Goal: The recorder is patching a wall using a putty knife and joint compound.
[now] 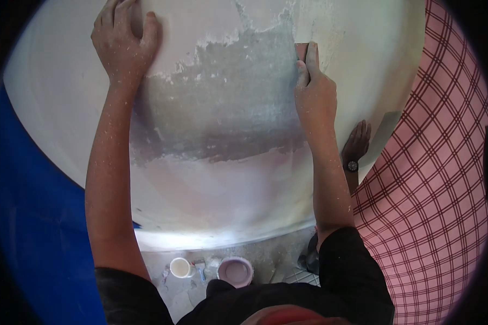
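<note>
A large white surface (222, 189) fills the middle of the view, with a rough-edged grey patch (228, 97) across it where the white coat is broken away. My left hand (126, 40) lies against the white surface left of the patch, fingers stretched upward and thumb apart, holding nothing that shows. At the patch's upper right edge, my right hand (315, 86) grips a small flat reddish-brown piece (302, 50) and presses it to the surface. Its exact kind is unclear, since my fingers cover part of it. Pale flecks dot both forearms.
Another person's hand (358, 140) with a wristwatch is by the surface's right edge, near a grey panel (386, 130). Below are a white cup (181, 267), a brush (201, 270) and a pink bucket (236, 271). Blue sheeting (38, 216) hangs left, pink checked cloth (434, 216) right.
</note>
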Action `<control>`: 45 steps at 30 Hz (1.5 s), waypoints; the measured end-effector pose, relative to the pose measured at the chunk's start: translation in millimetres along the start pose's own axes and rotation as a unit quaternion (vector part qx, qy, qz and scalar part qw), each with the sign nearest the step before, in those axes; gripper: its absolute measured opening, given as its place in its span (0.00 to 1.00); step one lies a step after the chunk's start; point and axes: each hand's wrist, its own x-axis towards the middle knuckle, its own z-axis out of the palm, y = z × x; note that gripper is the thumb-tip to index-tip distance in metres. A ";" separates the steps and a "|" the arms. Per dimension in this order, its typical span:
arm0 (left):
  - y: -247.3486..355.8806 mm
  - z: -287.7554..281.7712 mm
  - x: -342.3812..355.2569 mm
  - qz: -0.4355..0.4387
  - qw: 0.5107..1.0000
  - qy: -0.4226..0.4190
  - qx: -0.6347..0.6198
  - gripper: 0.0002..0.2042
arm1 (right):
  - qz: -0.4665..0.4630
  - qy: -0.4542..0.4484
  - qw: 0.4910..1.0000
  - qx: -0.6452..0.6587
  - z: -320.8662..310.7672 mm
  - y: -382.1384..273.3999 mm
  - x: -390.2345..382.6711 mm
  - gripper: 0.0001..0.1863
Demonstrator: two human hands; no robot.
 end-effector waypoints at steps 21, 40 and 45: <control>-36.9 17.2 0.6 0.144 0.983 0.104 -0.049 0.18 | -0.046 0.073 0.994 0.061 4.1 1.6 3.4 0.25; -35.0 7.4 4.6 0.141 0.986 0.090 -0.002 0.18 | -0.033 0.000 0.999 -0.032 -15.2 -5.6 11.8 0.25; -39.0 6.3 -0.2 0.133 0.988 0.083 0.011 0.19 | -0.029 -0.021 0.999 -0.020 -12.7 -5.5 4.2 0.25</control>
